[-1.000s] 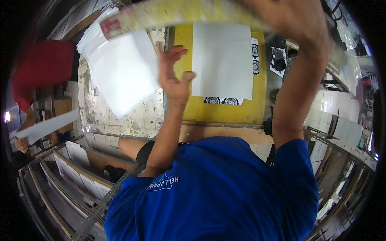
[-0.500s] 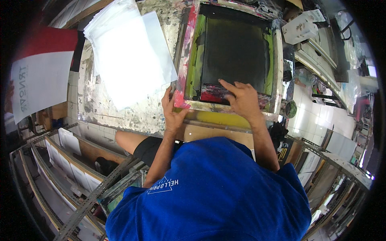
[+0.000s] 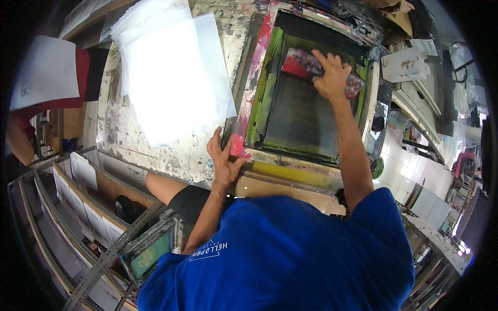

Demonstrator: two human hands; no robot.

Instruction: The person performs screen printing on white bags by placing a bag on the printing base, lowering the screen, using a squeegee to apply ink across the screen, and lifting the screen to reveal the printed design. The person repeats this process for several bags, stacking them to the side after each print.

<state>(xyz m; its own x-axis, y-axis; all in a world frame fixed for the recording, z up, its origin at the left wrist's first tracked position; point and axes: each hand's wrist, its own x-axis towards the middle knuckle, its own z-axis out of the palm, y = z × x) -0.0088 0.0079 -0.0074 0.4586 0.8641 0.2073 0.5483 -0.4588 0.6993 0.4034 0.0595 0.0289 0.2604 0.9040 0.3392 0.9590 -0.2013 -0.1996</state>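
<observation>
My right hand (image 3: 333,78) is wrapped round a squeegee (image 3: 298,64) stained red and black, pressed across the far part of a printing screen. Slightly blurred, the squeegee lies at a slant. Dark ink coats the mesh (image 3: 301,122), with green bands along its sides. The screen's paint-spattered frame (image 3: 243,145) is pink at its near left corner. There, my left hand (image 3: 224,165) rests with fingers apart, its thumb against the frame edge. Left of the screen lies a loose stack of white sheets (image 3: 171,78), with a translucent sheet (image 3: 215,65) at its right edge.
A stained worktable (image 3: 116,122) bears the sheets and screen. At the far left, another person's arm (image 3: 19,142) shows below a white printed sheet (image 3: 49,67). Slotted metal racks (image 3: 119,254) stand at lower left. A white box (image 3: 404,66) sits right of the screen.
My right hand has moved from the screen's near end to its far part with the squeegee. The mesh behind it looks lighter. My left hand stays by the corner. The far-left sheet has shifted.
</observation>
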